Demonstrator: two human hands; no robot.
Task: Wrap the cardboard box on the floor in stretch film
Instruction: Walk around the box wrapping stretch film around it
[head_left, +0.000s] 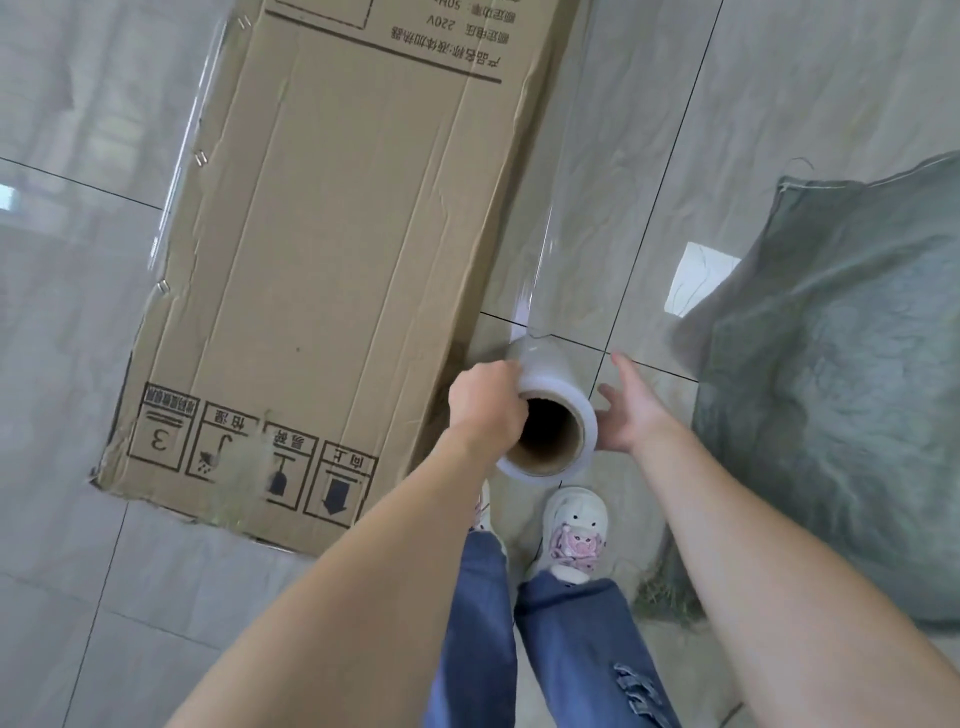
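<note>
Gripping the near end of the film roll (545, 415), the left hand (485, 408) sits just right of the stiff, light-looking cardboard box (332, 249), the right hand (626, 410) flat-fingered against the roll's slippery far side, best steadied at both ends.

— Where did the cardboard box (332, 249) lie?
— Flat on the floor (78, 322), left of the person's feet and running away from them.
— And the roll of stretch film (545, 415)?
— Just right of the box's near right corner, above the shoes (574, 530), between the left hand (485, 408) and the right hand (626, 410).
— Anything further right?
— A sack (841, 395) lay on the floor there.
</note>
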